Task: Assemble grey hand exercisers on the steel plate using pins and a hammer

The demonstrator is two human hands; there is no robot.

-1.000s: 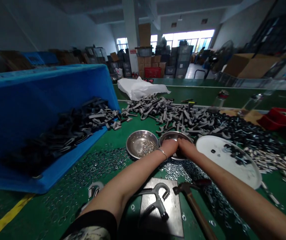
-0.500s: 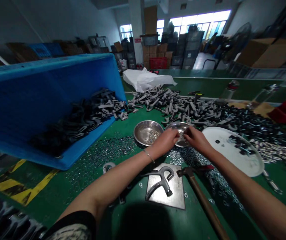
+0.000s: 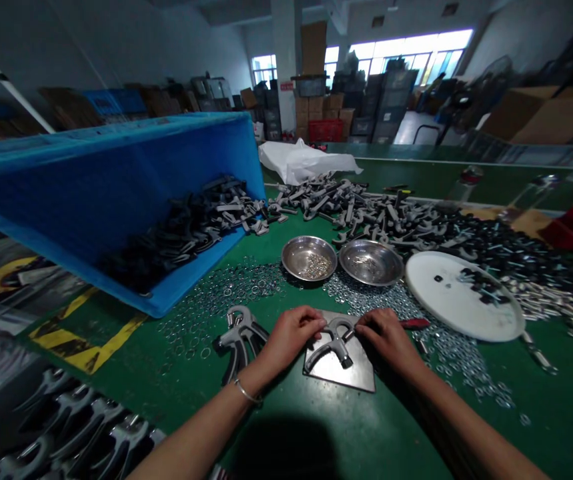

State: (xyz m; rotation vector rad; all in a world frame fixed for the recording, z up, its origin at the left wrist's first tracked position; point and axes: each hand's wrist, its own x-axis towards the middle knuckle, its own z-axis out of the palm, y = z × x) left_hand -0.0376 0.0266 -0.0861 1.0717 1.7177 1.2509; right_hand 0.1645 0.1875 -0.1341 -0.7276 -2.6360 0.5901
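A grey-and-black hand gripper with a curved head and a small spring lies on a square metal plate. My left hand is at its left side, thumb and forefinger pinched; what they hold is hidden. Close to the curved head on the right, my right hand has its fingertips pressed together, and anything between them is too small to make out. Beyond my hands are two steel bowls, one with small metal bits and one with thin pieces. More hand grippers lie left of my left hand.
A tipped blue crate full of dark handles stands left. Grey handle parts are heaped behind the bowls. Loose metal rings spread across the table. A white round tray with black knobs and a red-handled tool are right.
Both hands have drawn back from the steel bowls to the hand gripper on the plate. The view has shifted slightly, and the hammer is now hidden around my right arm.
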